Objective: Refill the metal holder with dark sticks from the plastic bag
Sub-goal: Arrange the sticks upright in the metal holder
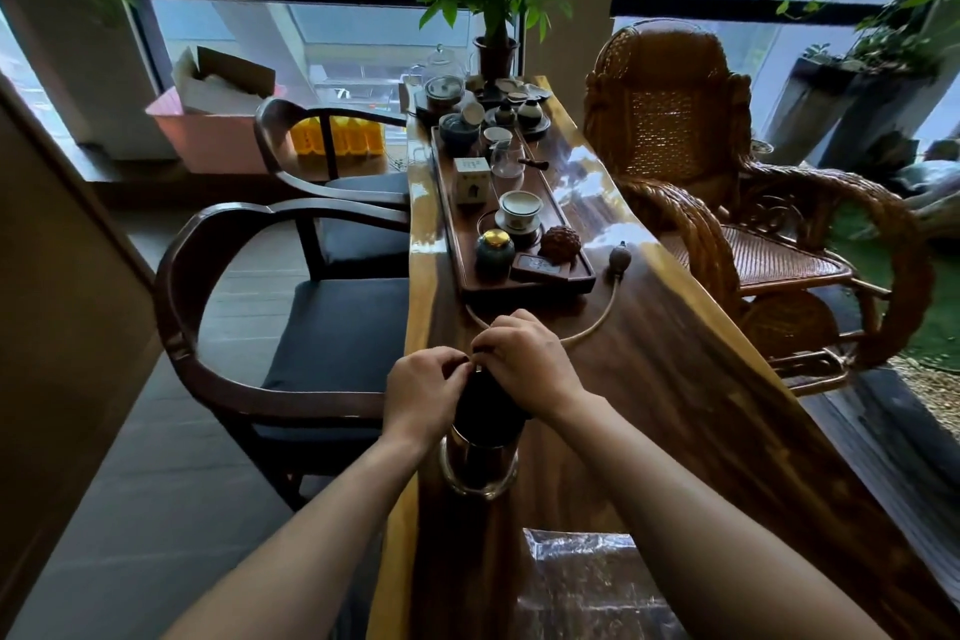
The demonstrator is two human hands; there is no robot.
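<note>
A round metal holder (479, 468) with a shiny rim stands on the long wooden table (675, 379), near its left edge. A dark bundle of sticks (485, 411) rises out of it. My left hand (423, 398) and my right hand (524, 364) meet over the top of the bundle, fingers pinched on its upper end. What exactly the fingertips grip is hidden. A clear plastic bag (582, 582) with dark contents lies flat on the table close to me, between my forearms.
A dark tea tray (524, 283) with cups, jars and a small box fills the table's middle. A beige hose with a bulb (605, 309) curves past my hands. Two dark wooden armchairs (249, 327) stand left, a wicker rocking chair (727, 203) right.
</note>
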